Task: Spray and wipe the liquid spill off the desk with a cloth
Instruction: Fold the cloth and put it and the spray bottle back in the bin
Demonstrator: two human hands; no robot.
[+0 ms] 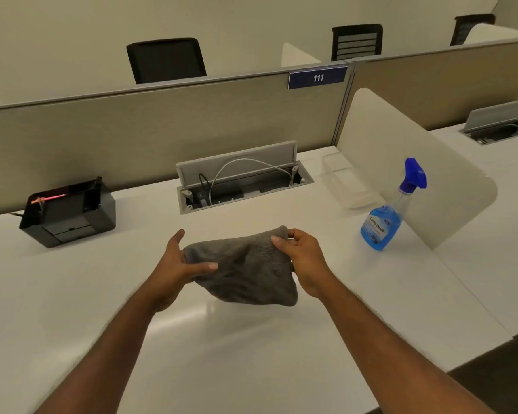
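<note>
Left hand fingers [202, 266]: closed on the left edge of the cloth, thumb lying over the top of the fabric, other digits under or behind it.
Right hand fingers [277, 242]: pinched on the upper right corner of the cloth, thumb in front, remaining digits curled behind.
Left hand [178, 261]: raised above the surface, palm turned inward toward the cloth.
Right hand [304, 258]: raised above the surface, level with the other hand or slightly higher.
Cloth [245, 270]: grey, fluffy, stretched between both hands; long axis runs left to right, rising toward the right corner; lower edge sags toward the viewer; whether it clears the surface or brushes it cannot be told.
Surface [251, 354]: white, glossy, with a pale sheen below the cloth; any liquid is not distinguishable.
Spray bottle [385, 222]: upright at the right, well apart from the hands; blue liquid, blue trigger head with nozzle pointing right.
Clear tray [350, 183]: transparent, behind the bottle near the side divider.
Cable hatch [243, 180]: lid open, white cable inside, centre rear.
Black box [69, 213]: left rear.
Number plate [317, 77]: blue, reads 111, on the partition.
</note>
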